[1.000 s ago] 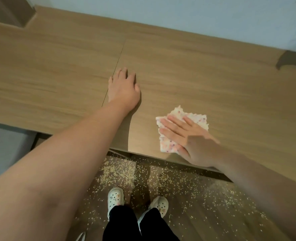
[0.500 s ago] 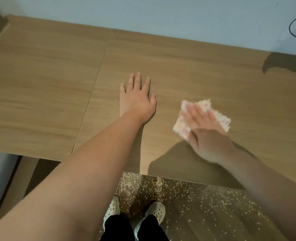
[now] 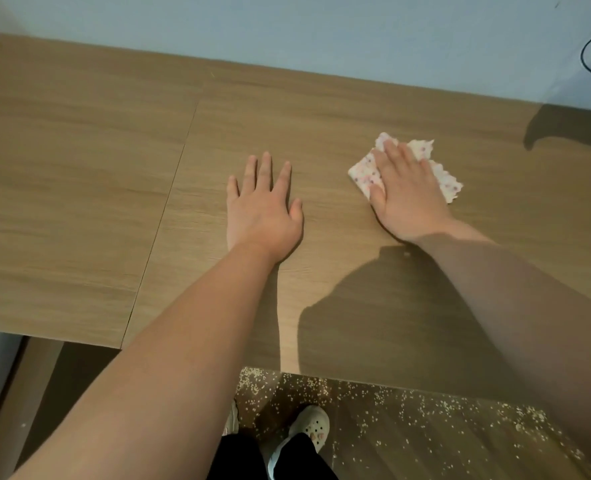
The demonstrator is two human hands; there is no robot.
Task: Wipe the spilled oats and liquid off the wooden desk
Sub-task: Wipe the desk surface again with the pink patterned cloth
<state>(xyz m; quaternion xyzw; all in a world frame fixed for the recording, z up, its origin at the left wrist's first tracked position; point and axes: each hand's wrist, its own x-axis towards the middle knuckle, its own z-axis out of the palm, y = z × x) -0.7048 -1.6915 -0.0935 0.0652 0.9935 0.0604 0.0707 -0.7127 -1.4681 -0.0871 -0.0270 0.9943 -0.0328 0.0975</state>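
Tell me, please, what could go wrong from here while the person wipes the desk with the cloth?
1. Oats cover the floor by the shoe; a step could slip on them or crush them.
2. One speck lies on the desk behind the right hand, so the cloth under that hand may pass it by.

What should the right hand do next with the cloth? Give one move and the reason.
Probably pull the cloth back toward the near edge of the desk. The right hand presses it flat, and a pale speck lies on the wood by the wrist, on its near side, so a backward stroke would likely catch it.
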